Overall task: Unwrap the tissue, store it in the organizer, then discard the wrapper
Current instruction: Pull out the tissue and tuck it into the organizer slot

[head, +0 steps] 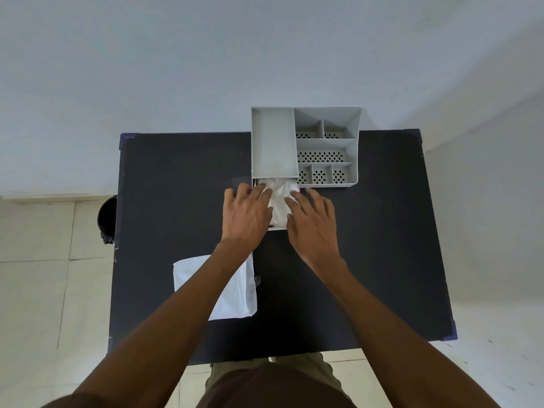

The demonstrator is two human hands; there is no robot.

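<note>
A grey organizer (350, 125) with several compartments stands at the far edge of the dark table (382, 245). Its drawer is pulled out toward me from under the flat left tray. White tissue (279, 198) lies bunched in that drawer. My left hand (245, 214) rests on the tissue's left side, fingers spread and pressing down. My right hand (313, 222) presses on the tissue's right side, fingertips touching it. The white plastic wrapper (235, 295) lies flat on the table near me, partly under my left forearm.
A black round bin (107, 219) stands on the floor beside the table's left edge. A pale wall rises behind the organizer. Tiled floor surrounds the table.
</note>
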